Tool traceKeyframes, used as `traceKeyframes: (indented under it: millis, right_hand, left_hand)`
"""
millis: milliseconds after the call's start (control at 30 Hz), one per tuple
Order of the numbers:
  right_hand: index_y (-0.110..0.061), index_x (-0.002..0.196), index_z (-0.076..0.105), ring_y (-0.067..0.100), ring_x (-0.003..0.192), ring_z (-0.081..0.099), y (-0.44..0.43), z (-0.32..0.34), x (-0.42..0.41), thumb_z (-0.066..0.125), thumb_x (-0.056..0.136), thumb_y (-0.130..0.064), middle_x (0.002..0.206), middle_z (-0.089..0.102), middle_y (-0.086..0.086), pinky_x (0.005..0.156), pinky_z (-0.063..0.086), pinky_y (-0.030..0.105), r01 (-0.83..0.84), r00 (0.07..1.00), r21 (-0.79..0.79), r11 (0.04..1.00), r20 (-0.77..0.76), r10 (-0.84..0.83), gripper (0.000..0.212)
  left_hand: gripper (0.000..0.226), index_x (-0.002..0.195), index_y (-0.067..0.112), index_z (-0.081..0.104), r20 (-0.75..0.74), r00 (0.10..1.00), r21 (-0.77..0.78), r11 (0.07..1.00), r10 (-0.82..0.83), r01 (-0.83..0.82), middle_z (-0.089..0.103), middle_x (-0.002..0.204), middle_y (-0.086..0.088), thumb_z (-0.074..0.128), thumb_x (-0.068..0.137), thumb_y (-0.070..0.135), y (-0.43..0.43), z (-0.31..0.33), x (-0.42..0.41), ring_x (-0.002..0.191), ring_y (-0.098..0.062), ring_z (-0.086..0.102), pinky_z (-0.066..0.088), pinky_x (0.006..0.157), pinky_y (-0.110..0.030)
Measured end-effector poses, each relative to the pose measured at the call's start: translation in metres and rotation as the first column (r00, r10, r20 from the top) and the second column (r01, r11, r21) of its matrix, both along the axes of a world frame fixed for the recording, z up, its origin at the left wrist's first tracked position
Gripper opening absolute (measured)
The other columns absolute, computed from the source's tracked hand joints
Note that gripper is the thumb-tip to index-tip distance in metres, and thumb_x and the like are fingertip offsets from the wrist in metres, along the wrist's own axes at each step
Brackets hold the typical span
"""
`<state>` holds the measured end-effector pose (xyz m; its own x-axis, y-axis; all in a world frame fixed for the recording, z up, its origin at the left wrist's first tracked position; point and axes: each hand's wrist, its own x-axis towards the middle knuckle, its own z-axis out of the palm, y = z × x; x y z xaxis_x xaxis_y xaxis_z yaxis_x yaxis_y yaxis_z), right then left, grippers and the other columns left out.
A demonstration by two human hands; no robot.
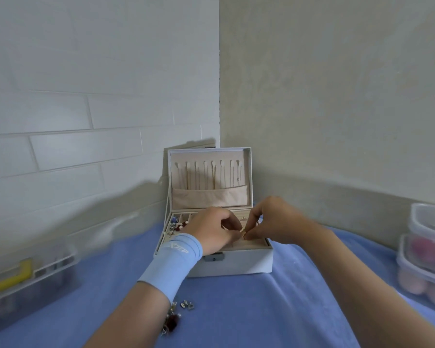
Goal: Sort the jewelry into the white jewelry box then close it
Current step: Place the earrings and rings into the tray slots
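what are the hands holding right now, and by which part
The left hand and right hand both pinch one small gold piece at their fingertips, over the open jewelry box. Too small to tell which part.

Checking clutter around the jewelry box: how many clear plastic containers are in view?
3. Two stacked at far right: upper container on lower container. One yellow-handled container at far left. Others may lie outside the frame.

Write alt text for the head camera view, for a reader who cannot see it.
The left hand and right hand pinch a small gold piece over the open white jewelry box, which stands on a blue cloth with its lid upright. More loose jewelry lies on the cloth beside the left forearm.
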<state>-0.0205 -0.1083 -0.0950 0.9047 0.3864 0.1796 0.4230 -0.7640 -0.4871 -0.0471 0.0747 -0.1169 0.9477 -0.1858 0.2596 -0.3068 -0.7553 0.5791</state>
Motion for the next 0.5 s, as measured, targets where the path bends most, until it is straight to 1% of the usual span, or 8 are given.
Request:
traceKeyframes:
  millis: [33, 100, 167, 233, 300, 367, 433, 500]
  right_hand:
    - [-0.021, 0.076, 0.08, -0.01, 0.051, 0.054, 0.0, 0.0, -0.002, 0.088, 0.075, -0.02, 0.053, 0.061, -0.022, 0.047, 0.036, 0.007, -0.002, 1.0, -0.004, 1.0, -0.004, 0.002, 0.008]
    - [-0.02, 0.08, 0.08, -0.01, 0.046, 0.052, -0.001, 0.001, -0.004, 0.085, 0.078, -0.019, 0.045, 0.056, -0.026, 0.044, 0.035, 0.008, -0.009, 1.0, -0.01, 1.0, -0.021, 0.009, 0.005]
    - [-0.023, 0.083, 0.081, -0.002, 0.042, 0.051, -0.003, 0.003, -0.005, 0.081, 0.081, -0.022, 0.042, 0.055, -0.022, 0.047, 0.039, 0.01, -0.018, 0.999, -0.049, 0.999, -0.042, 0.016, 0.002]
    - [-0.028, 0.083, 0.081, 0.003, 0.041, 0.051, -0.004, 0.005, -0.003, 0.078, 0.083, -0.023, 0.042, 0.056, -0.015, 0.054, 0.047, 0.019, -0.022, 0.998, -0.083, 0.996, -0.061, 0.017, 0.006]
    - [-0.029, 0.08, 0.081, 0.006, 0.047, 0.056, -0.005, 0.004, -0.001, 0.078, 0.082, -0.023, 0.048, 0.06, -0.013, 0.058, 0.05, 0.022, -0.014, 0.999, -0.078, 0.997, -0.053, 0.01, 0.007]
    - [-0.029, 0.079, 0.081, 0.004, 0.064, 0.063, -0.003, 0.002, 0.001, 0.079, 0.081, -0.025, 0.062, 0.066, -0.016, 0.063, 0.05, 0.019, -0.011, 1.0, -0.082, 0.997, -0.026, 0.009, 0.005]
    - [-0.03, 0.082, 0.081, 0.005, 0.078, 0.064, 0.0, 0.001, 0.001, 0.078, 0.082, -0.027, 0.072, 0.067, -0.018, 0.069, 0.051, 0.02, -0.023, 1.0, -0.117, 0.993, -0.012, 0.022, 0.005]
    - [-0.031, 0.085, 0.081, 0.005, 0.08, 0.063, 0.001, 0.002, 0.001, 0.076, 0.083, -0.029, 0.072, 0.066, -0.019, 0.073, 0.053, 0.022, -0.035, 0.999, -0.15, 0.988, -0.013, 0.034, 0.006]
  left_hand:
    - [0.005, 0.085, 0.033, 0.071, -0.002, 1.0, 0.006, 1.0, 0.004, -0.004, 0.068, 0.082, 0.017, 0.074, 0.081, 0.03, -0.001, -0.002, -0.001, 0.077, -0.001, 0.062, 0.049, 0.073, -0.022]
    - [0.005, 0.085, 0.036, 0.07, -0.013, 1.0, 0.008, 1.0, 0.008, -0.008, 0.068, 0.083, 0.018, 0.073, 0.081, 0.033, -0.001, -0.005, -0.004, 0.076, -0.003, 0.063, 0.054, 0.076, -0.028]
    - [0.008, 0.089, 0.037, 0.072, -0.011, 1.0, 0.034, 0.999, 0.013, -0.013, 0.068, 0.085, 0.021, 0.072, 0.082, 0.035, -0.002, -0.007, -0.005, 0.079, -0.001, 0.062, 0.055, 0.08, -0.031]
    - [0.011, 0.094, 0.041, 0.072, 0.003, 1.0, 0.082, 0.996, 0.024, -0.024, 0.066, 0.085, 0.022, 0.07, 0.083, 0.039, -0.004, -0.007, -0.006, 0.081, -0.001, 0.061, 0.054, 0.082, -0.032]
    - [0.015, 0.098, 0.044, 0.073, 0.026, 0.999, 0.124, 0.992, 0.03, -0.033, 0.065, 0.085, 0.02, 0.069, 0.084, 0.041, -0.005, -0.009, -0.007, 0.081, -0.003, 0.06, 0.053, 0.081, -0.032]
    - [0.015, 0.098, 0.044, 0.074, 0.05, 0.999, 0.15, 0.989, -0.002, -0.005, 0.066, 0.092, 0.016, 0.066, 0.086, 0.04, -0.004, -0.012, -0.006, 0.083, -0.005, 0.059, 0.052, 0.082, -0.034]
    - [0.014, 0.097, 0.042, 0.075, 0.064, 0.997, 0.177, 0.984, -0.043, 0.031, 0.064, 0.095, 0.015, 0.064, 0.088, 0.04, -0.004, -0.013, -0.006, 0.088, -0.007, 0.058, 0.052, 0.084, -0.038]
    - [0.015, 0.099, 0.041, 0.075, 0.066, 0.997, 0.207, 0.978, -0.047, 0.032, 0.062, 0.096, 0.015, 0.062, 0.09, 0.039, -0.005, -0.012, -0.009, 0.089, -0.008, 0.057, 0.051, 0.086, -0.039]
